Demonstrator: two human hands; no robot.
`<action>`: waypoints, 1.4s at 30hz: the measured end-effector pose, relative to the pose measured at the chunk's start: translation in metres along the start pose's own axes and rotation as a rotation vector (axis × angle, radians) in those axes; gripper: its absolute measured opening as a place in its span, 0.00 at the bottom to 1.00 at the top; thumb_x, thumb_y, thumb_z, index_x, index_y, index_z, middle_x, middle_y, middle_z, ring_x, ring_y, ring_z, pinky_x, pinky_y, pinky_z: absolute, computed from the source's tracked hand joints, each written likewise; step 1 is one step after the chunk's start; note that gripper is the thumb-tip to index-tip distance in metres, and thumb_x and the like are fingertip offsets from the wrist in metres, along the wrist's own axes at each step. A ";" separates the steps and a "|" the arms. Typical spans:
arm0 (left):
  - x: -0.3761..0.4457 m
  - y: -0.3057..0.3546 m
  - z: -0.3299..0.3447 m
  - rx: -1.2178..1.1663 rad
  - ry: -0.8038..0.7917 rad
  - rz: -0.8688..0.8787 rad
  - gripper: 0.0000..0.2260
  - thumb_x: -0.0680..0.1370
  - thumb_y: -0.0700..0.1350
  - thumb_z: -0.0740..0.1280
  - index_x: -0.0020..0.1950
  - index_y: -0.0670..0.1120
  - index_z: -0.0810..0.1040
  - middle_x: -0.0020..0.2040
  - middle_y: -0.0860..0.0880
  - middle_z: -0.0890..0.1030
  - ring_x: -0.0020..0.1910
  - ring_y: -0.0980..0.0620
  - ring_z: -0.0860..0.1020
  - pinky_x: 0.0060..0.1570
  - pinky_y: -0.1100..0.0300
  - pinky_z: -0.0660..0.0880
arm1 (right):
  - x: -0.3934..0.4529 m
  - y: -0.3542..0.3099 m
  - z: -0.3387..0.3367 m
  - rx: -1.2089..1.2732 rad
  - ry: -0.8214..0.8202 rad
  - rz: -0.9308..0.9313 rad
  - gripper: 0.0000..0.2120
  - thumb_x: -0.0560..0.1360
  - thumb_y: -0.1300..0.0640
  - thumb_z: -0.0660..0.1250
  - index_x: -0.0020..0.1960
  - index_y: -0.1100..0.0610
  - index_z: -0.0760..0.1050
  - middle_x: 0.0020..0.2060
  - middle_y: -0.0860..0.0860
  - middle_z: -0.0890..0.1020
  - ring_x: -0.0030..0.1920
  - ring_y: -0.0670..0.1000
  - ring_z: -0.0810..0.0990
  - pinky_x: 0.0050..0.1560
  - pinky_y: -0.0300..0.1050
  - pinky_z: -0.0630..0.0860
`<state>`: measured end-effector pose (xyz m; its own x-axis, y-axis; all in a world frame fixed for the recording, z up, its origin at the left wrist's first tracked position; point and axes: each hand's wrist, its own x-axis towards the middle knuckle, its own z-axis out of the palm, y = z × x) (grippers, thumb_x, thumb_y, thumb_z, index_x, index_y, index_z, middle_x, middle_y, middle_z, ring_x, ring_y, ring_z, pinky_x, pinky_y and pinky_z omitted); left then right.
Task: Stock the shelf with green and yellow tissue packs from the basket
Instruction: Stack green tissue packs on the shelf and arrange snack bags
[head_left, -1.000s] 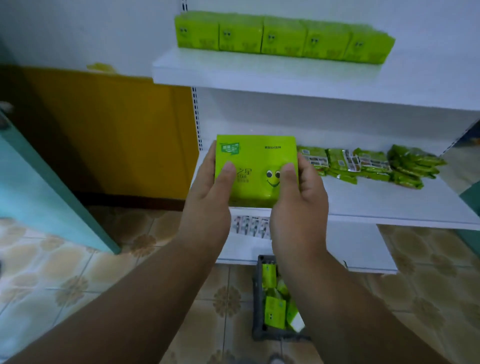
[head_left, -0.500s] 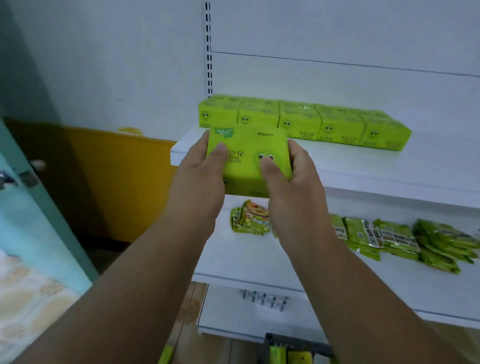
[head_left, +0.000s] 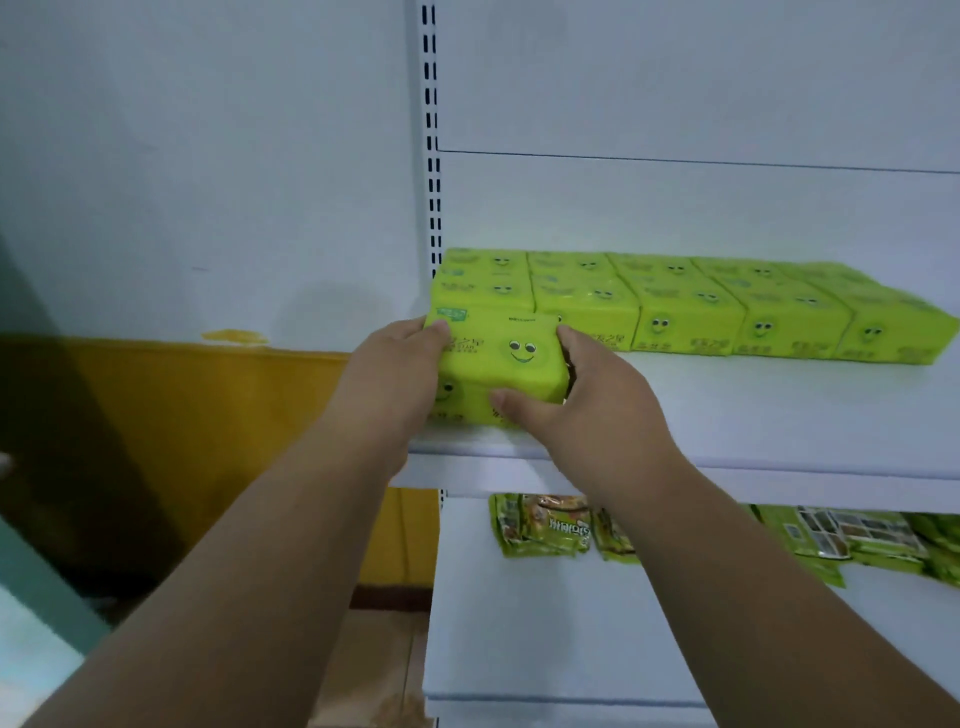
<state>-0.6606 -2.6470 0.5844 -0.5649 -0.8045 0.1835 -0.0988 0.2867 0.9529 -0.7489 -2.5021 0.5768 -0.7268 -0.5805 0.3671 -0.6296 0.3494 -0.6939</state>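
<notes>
Pale white wall (head_left: 208, 156) behind, yellow-orange lower panel (head_left: 171, 415) at left. White shelving back panel (head_left: 675, 78) with slotted upright (head_left: 431, 130). Teal door edge (head_left: 36, 587) far left. Patterned floor tiles (head_left: 374, 675) below. Dim, even light.

Both bare forearms reach up and forward from the bottom corners of the view, converging toward the middle. The left hand (head_left: 400, 374) is seen from its back, wrist straight, fingers extended forward and close together, the thumb lying along the top near edge of the pack (head_left: 501, 358) it holds. The right hand (head_left: 587, 400) mirrors it from the other side, its wrist slightly bent inward, fingers wrapped round the pack's right side and the thumb stretched left across the pack's front face. The hands sit near each other, not touching, the pack clamped between them.
</notes>
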 end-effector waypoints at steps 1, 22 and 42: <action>0.009 -0.004 0.000 0.032 -0.028 0.001 0.13 0.83 0.50 0.60 0.38 0.55 0.75 0.33 0.66 0.75 0.32 0.73 0.72 0.31 0.78 0.66 | 0.008 0.000 0.006 -0.015 0.003 0.010 0.28 0.68 0.41 0.75 0.63 0.48 0.72 0.39 0.33 0.69 0.44 0.41 0.70 0.42 0.35 0.62; 0.065 -0.027 0.002 -0.080 -0.336 -0.053 0.11 0.73 0.61 0.60 0.51 0.62 0.79 0.45 0.58 0.83 0.48 0.49 0.82 0.43 0.55 0.78 | 0.051 0.002 0.025 -0.185 -0.002 0.088 0.31 0.71 0.43 0.73 0.71 0.50 0.70 0.50 0.40 0.73 0.58 0.47 0.75 0.48 0.35 0.63; -0.065 0.009 0.022 0.273 0.024 0.641 0.25 0.82 0.47 0.54 0.79 0.44 0.57 0.78 0.52 0.61 0.75 0.62 0.55 0.68 0.78 0.48 | -0.028 -0.025 -0.008 -0.114 0.299 -0.283 0.28 0.76 0.54 0.69 0.74 0.59 0.66 0.71 0.52 0.70 0.69 0.44 0.63 0.63 0.20 0.51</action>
<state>-0.6425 -2.5809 0.5754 -0.5627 -0.4435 0.6976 0.0436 0.8268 0.5608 -0.7147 -2.4886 0.5890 -0.5576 -0.4324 0.7086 -0.8301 0.2956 -0.4728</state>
